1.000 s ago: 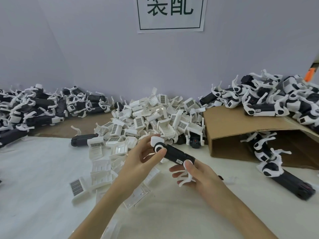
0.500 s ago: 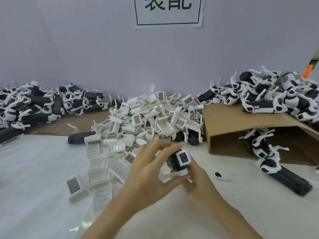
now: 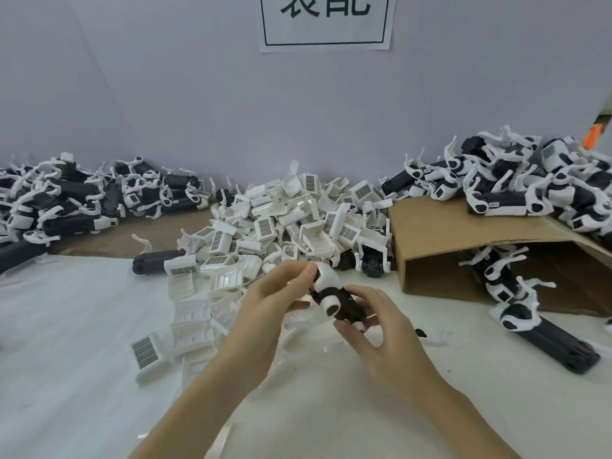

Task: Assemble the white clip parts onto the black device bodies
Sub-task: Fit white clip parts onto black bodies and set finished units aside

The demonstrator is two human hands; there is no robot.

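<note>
Both hands hold one black device body (image 3: pixel 344 304) above the white table, in front of the pile of white clip parts (image 3: pixel 291 223). My left hand (image 3: pixel 271 303) pinches the white cap end (image 3: pixel 326 279) of the body from the left. My right hand (image 3: pixel 374 323) curls round the black body from below and the right. A round white fitting with a dark hole (image 3: pixel 331 304) faces me on the body. A thin white curved clip piece (image 3: pixel 304 321) shows under the hands.
A heap of assembled black and white devices (image 3: pixel 76 197) lies at the far left, another heap (image 3: pixel 516 183) on the cardboard box (image 3: pixel 440 233) at the right. One black body (image 3: pixel 155 261) lies by the pile. More devices (image 3: pixel 530 313) lie at the box opening.
The device body has been turned in my hands so its white round fitting faces me, and my right hand has come out from behind the left to grip the body.
</note>
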